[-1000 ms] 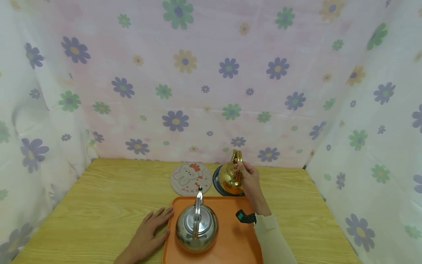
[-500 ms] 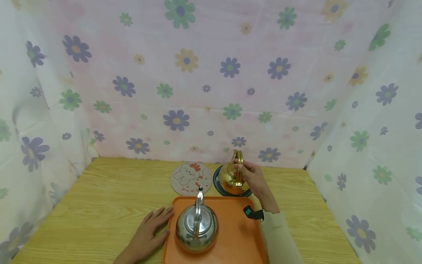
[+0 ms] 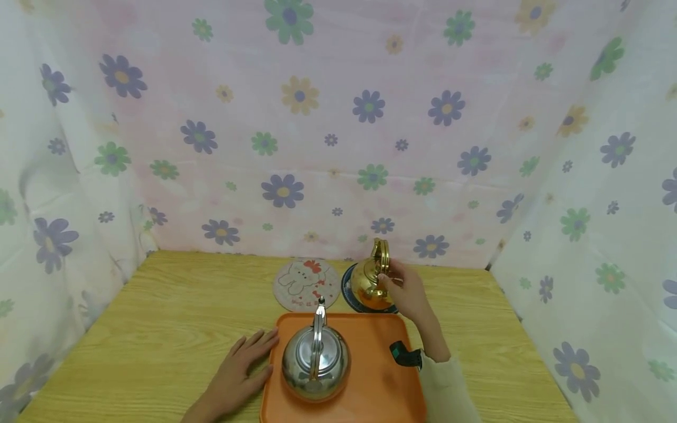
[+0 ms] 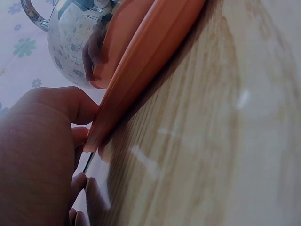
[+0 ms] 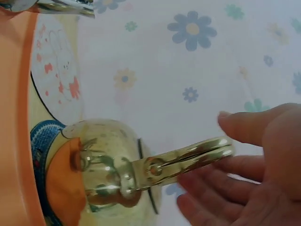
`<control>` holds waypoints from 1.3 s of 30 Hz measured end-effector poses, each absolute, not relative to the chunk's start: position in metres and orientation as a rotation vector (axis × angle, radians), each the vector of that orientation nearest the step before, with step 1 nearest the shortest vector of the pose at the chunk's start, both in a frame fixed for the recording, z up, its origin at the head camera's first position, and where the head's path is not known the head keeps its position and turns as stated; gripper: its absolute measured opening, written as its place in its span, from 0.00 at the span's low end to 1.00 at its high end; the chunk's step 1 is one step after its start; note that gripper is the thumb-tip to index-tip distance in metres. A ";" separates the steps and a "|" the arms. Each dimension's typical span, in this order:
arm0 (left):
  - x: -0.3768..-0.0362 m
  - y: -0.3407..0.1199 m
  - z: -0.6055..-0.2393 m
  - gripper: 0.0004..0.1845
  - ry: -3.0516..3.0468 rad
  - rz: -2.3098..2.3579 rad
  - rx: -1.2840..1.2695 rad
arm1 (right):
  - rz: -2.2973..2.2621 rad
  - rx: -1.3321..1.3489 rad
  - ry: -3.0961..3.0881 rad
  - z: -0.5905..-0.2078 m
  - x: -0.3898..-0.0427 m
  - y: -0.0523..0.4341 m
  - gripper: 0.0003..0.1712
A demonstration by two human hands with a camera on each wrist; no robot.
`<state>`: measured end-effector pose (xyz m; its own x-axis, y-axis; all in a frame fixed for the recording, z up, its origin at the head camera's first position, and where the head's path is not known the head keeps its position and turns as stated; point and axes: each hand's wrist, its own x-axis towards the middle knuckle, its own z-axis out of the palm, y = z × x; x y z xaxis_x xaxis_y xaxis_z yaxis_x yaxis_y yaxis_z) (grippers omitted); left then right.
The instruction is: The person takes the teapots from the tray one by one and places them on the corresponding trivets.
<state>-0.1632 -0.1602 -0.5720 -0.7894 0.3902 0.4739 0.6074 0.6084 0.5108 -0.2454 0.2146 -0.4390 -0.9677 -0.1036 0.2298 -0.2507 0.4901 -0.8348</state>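
Note:
A shiny gold kettle [image 3: 365, 288] stands on a round dark-blue mat [image 3: 346, 290] behind the tray. My right hand [image 3: 411, 295] is at its raised handle. In the right wrist view, the thumb is held apart from the handle [image 5: 193, 157] and the loosely bent fingers lie along its far side. A silver kettle [image 3: 304, 376] sits on the left part of an orange tray [image 3: 375, 358], its spout pointing away. My left hand [image 3: 235, 376] has its fingers spread, their tips against the tray's left rim; the left wrist view shows them touching the edge [image 4: 127, 80].
A round pale mat with a rabbit drawing [image 3: 296, 285] lies left of the gold kettle. The wood-grain table [image 3: 174, 311] reaches back to a flowered curtain [image 3: 328, 106], which also hangs at both sides. A black strapped device [image 3: 404, 354] is on my right wrist.
My right hand has loosened from the gold kettle's handle, its fingers opening and the hand dropping slightly to the right. The left hand, tray and silver kettle hold their places.

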 end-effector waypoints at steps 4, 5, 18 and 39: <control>-0.163 -0.160 -0.571 0.26 -2.525 -0.983 -0.794 | 1.284 0.298 -2.726 -0.433 -0.229 0.211 0.35; -0.163 -0.160 -0.571 0.26 -2.529 -0.982 -0.791 | 1.248 0.281 -2.748 -0.431 -0.225 0.210 0.37; -0.165 -0.160 -0.572 0.26 -2.567 -0.995 -0.775 | 1.248 0.304 -2.567 -0.417 -0.172 0.189 0.32; -0.164 -0.161 -0.576 0.27 -2.507 -0.962 -0.810 | 2.318 0.097 -1.946 -0.423 -0.139 0.137 0.22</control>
<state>-0.1642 -0.1607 -0.5759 -0.7817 0.3886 0.4877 0.6151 0.6092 0.5006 -0.1389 0.1372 -0.4227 -0.9915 0.0458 0.1216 -0.1277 -0.1705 -0.9770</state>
